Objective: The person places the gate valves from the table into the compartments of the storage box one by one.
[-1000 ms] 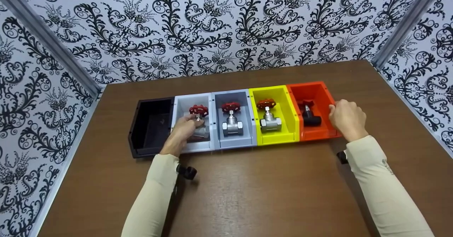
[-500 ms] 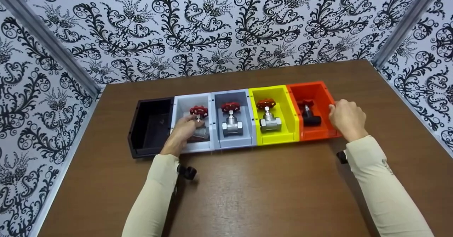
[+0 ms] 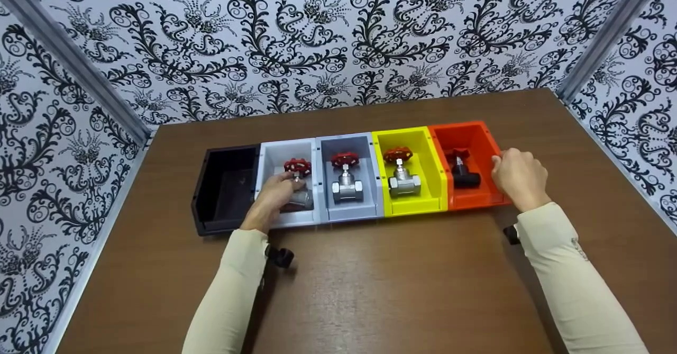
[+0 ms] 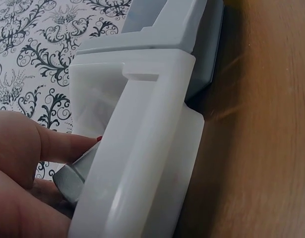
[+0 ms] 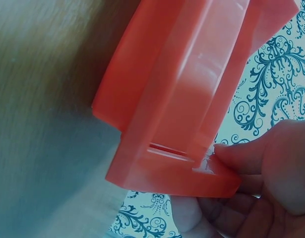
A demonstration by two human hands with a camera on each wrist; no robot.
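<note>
My left hand [image 3: 276,193] reaches into the white bin [image 3: 283,147] and grips a metal gate valve [image 3: 302,199] with a red handwheel. In the left wrist view, fingers lie about the valve's hexagonal end [image 4: 70,182] behind the bin's front wall; the rest is hidden. My right hand [image 3: 522,178] pinches the right side wall of the red-orange bin [image 3: 485,155]. Thumb and fingers stand on either side of that wall in the right wrist view. Inside the bin lies a black-bodied valve [image 3: 465,178] with a red handle.
The grey bin [image 3: 328,143] and the yellow bin [image 3: 418,138] each hold a red-wheeled metal valve. A black bin [image 3: 205,195] stands at the row's left end. All bins sit side by side on a brown table [image 3: 370,290]; patterned walls [image 3: 338,42] enclose it.
</note>
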